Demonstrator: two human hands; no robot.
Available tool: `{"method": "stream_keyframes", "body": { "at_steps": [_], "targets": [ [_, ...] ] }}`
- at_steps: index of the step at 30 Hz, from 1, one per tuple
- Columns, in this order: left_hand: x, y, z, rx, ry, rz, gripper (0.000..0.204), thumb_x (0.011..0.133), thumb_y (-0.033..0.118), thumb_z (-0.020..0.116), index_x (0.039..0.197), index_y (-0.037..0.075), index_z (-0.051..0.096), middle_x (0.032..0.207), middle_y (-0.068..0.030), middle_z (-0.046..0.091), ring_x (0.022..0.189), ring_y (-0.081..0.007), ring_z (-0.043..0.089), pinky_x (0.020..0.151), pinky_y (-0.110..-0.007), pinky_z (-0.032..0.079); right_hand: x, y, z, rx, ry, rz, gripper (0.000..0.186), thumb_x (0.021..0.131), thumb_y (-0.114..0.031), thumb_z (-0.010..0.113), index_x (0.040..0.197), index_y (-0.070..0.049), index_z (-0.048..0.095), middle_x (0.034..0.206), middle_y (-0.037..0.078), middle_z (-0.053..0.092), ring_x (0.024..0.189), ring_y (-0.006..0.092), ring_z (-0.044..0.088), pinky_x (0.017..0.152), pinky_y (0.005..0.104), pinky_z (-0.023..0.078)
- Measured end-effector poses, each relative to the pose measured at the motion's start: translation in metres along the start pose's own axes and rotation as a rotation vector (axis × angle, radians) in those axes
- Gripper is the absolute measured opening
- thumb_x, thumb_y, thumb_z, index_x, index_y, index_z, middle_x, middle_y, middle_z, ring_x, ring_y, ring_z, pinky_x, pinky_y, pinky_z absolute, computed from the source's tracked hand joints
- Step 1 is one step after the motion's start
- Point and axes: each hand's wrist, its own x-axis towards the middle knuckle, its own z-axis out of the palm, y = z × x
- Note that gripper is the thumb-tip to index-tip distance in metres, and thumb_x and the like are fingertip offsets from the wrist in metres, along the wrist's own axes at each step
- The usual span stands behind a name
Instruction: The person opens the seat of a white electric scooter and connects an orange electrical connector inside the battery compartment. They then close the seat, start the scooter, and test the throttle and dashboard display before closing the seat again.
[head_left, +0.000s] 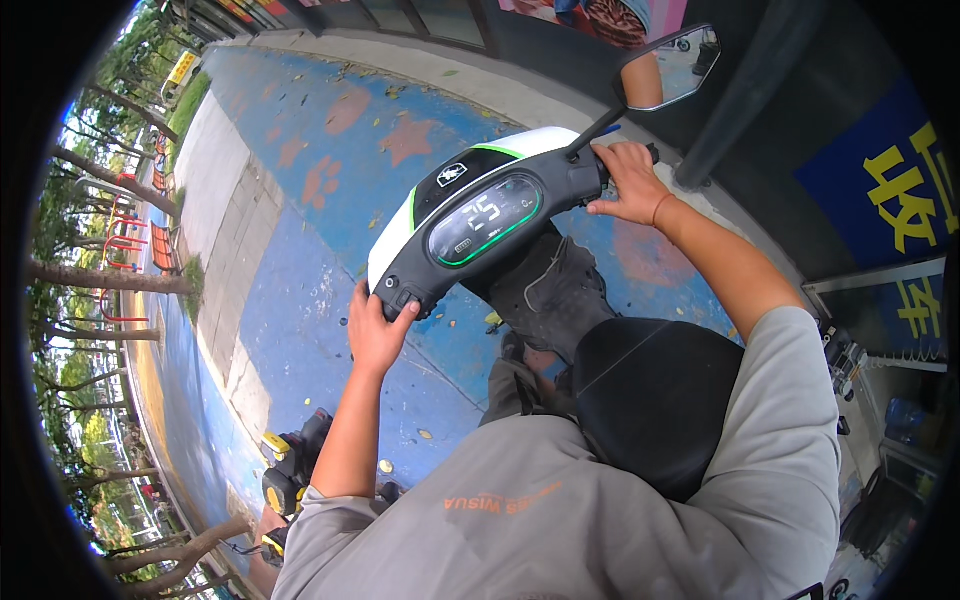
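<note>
An electric scooter with a white, black and green handlebar cover [400, 250] stands in front of me, its handlebar slanting up to the right. My left hand [376, 330] is closed around the left grip, thumb beside the switch block [403, 300]. My right hand [632, 186] wraps the right grip [655, 153], most of which the fingers hide. Between the hands, the oval display [486, 220] is lit, with a green line along its lower edge. The black seat [650, 400] lies by my right side. A mirror [668, 70] rises beyond my right hand.
A dark storefront wall with a grey post [735, 100] and a blue sign [885, 180] runs along the right. Blue painted pavement [320, 280] stretches ahead. At lower left stands another black and yellow vehicle [290, 470]. Trees and orange benches [162, 247] line the far left.
</note>
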Motion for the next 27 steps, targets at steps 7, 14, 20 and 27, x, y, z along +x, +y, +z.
{"method": "stream_keyframes", "body": {
  "at_steps": [7, 14, 20, 27],
  "targets": [
    [0.005, -0.008, -0.002, 0.075, -0.053, 0.038, 0.086, 0.092, 0.067, 0.078, 0.134, -0.007, 0.068, 0.165, -0.0312, 0.048, 0.147, -0.0512, 0.051, 0.121, -0.056, 0.043, 0.002, -0.006, 0.009, -0.078, 0.014, 0.045, 0.129, 0.069, -0.085, 0.083, 0.161, 0.0, 0.049, 0.135, 0.023, 0.055, 0.136, 0.0459, 0.047, 0.124, 0.0592, 0.027],
    [0.015, -0.04, -0.008, -0.536, -0.1, -0.152, 0.069, 0.11, 0.063, 0.059, 0.135, -0.001, 0.057, 0.148, -0.0302, 0.062, 0.14, -0.0471, 0.057, 0.12, -0.056, 0.04, -0.006, -0.001, 0.014, -0.059, -0.029, 0.037, 0.121, 0.071, -0.079, 0.084, 0.153, 0.003, 0.049, 0.143, 0.028, 0.051, 0.142, 0.0504, 0.042, 0.125, 0.0631, 0.024],
    [0.09, -0.044, -0.019, -0.696, -0.2, -0.328, 0.076, 0.117, 0.068, 0.039, 0.135, -0.002, 0.062, 0.131, -0.0243, 0.07, 0.126, -0.0388, 0.064, 0.11, -0.048, 0.047, -0.016, 0.005, 0.003, -0.053, -0.096, 0.032, 0.113, 0.08, -0.074, 0.076, 0.161, -0.001, 0.045, 0.149, 0.026, 0.05, 0.14, 0.0478, 0.043, 0.121, 0.0598, 0.027],
    [0.31, -0.124, 0.097, -1.067, -0.387, -0.379, 0.084, 0.113, 0.076, 0.044, 0.136, 0.0, 0.073, 0.133, -0.0145, 0.071, 0.124, -0.0282, 0.064, 0.112, -0.05, 0.049, -0.029, 0.03, 0.003, 0.033, -0.198, 0.115, 0.129, 0.078, -0.091, 0.071, 0.161, 0.004, 0.043, 0.152, 0.03, 0.047, 0.144, 0.0503, 0.04, 0.126, 0.0634, 0.024]
  ]
}}
